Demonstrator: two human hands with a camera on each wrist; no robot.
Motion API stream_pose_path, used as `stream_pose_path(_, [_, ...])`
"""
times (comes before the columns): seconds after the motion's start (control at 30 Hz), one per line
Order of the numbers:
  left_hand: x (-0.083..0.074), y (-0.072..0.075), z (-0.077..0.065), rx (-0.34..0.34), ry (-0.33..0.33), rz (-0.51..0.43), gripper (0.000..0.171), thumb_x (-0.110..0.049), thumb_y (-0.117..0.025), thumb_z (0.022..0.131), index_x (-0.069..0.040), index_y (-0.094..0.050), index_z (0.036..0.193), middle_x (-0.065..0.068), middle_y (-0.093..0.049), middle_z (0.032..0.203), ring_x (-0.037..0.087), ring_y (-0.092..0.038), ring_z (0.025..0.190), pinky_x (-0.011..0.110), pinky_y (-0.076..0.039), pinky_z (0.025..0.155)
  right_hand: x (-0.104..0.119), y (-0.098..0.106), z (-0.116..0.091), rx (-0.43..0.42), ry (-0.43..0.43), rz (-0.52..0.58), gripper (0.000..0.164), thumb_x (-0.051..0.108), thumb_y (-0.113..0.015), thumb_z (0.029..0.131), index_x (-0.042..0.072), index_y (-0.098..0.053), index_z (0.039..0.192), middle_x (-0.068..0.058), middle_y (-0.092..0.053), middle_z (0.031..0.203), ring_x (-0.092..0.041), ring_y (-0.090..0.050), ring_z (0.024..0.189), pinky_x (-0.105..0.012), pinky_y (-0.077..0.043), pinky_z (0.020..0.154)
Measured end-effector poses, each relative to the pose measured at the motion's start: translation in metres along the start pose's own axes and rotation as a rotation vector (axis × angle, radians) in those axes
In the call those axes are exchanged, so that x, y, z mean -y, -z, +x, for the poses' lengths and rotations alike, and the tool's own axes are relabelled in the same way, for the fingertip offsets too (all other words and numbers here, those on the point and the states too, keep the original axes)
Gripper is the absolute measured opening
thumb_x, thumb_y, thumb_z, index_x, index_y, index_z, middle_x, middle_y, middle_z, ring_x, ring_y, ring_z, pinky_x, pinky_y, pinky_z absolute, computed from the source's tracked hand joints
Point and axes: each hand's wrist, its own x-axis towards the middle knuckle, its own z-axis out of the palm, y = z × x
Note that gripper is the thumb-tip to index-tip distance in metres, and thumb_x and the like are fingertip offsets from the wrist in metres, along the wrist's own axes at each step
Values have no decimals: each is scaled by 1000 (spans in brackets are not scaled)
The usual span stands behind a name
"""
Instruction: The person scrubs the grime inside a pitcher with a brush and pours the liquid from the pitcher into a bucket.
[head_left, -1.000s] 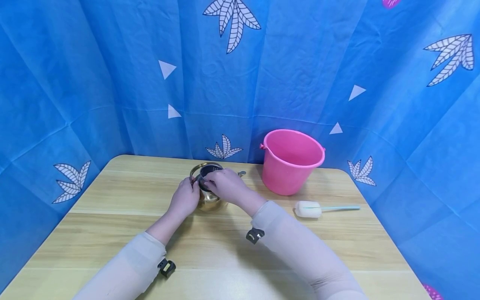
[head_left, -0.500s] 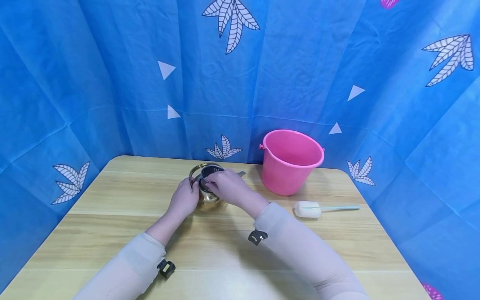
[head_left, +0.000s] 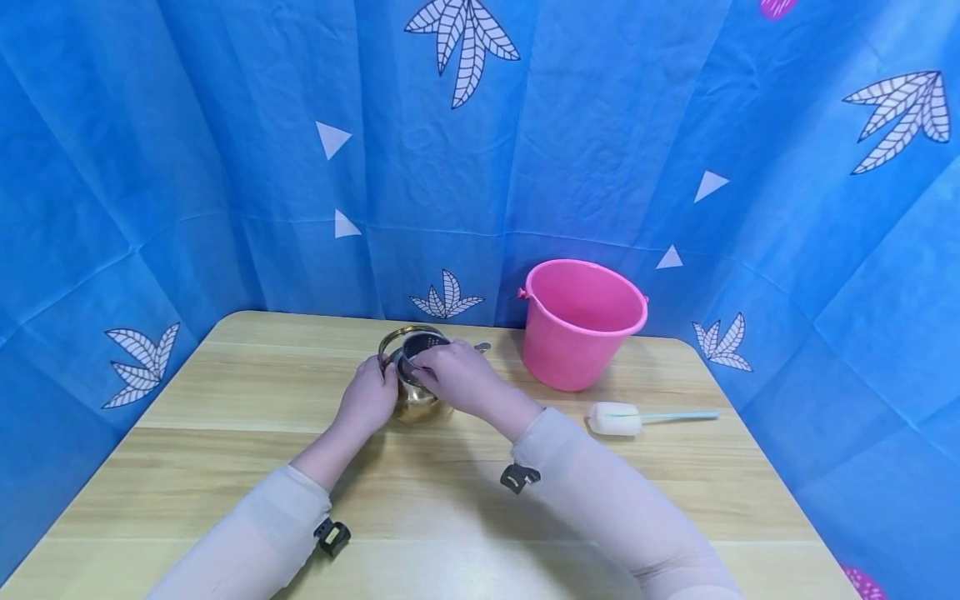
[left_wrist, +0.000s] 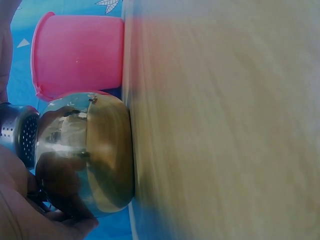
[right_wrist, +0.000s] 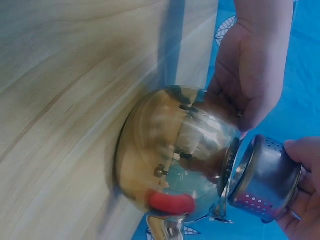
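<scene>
A shiny gold-toned metal teapot [head_left: 420, 408] stands on the wooden table, its arched handle [head_left: 391, 338] raised and its spout [right_wrist: 170, 227] turned to the right. My left hand [head_left: 369, 396] holds it on the left side, by the base of the handle. A round steel strainer [right_wrist: 265, 175] with small perforations is pinched at its rim by my right hand [head_left: 459, 377]. That strainer is tilted right at the teapot's mouth, as the right wrist view shows; a gap shows along part of the rim. The right hand's fingertips are partly hidden in the head view.
Behind and right of the teapot is a pink bucket [head_left: 577, 350]. A white sponge brush [head_left: 617, 419] with a pale blue handle lies in front of the bucket. Blue patterned curtain [head_left: 285, 167] encloses the table's [head_left: 247, 400] back and sides.
My right forearm has shifted slightly to the right and toward me, while its hand keeps the strainer at the teapot's mouth. The left hand and teapot stay in place.
</scene>
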Motion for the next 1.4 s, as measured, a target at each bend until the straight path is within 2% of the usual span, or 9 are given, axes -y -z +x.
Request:
stream_pose_path(0.23, [1,0,0,-3,-2,5,48,-22,-35,106,16,-44,133,36,-51,131,50,-50,125,58,-40,106,1,0,-4,4,21,-9,14,24,-66,98,16,-73,89,5,-75,93,-13,-70,91,-33,-51,84])
stream_pose_path(0.47, [1,0,-1,1,5,-6,50,-24,-35,107,15,-44,135,35,-50,134,49,-49,127,57,-39,108,2,1,-9,0,9,-16,15,24,-66,98,14,-77,96,4,-76,92,-13,-71,88,-34,-51,83])
stream_pose_path(1.03, [0,-1,-2,-10,1,4,47,-22,-35,106,16,-46,132,35,-52,130,50,-50,124,59,-41,105,0,3,-23,20,20,5,15,25,-68,97,16,-74,88,6,-72,82,-10,-66,77,-31,-50,76])
stream_pose_path(1.4, [0,-1,-1,-11,3,2,48,-23,-35,107,16,-45,133,35,-52,130,50,-51,124,58,-40,105,1,6,-30,27,57,6,14,22,-68,96,18,-69,83,7,-71,82,-10,-66,77,-31,-49,74])
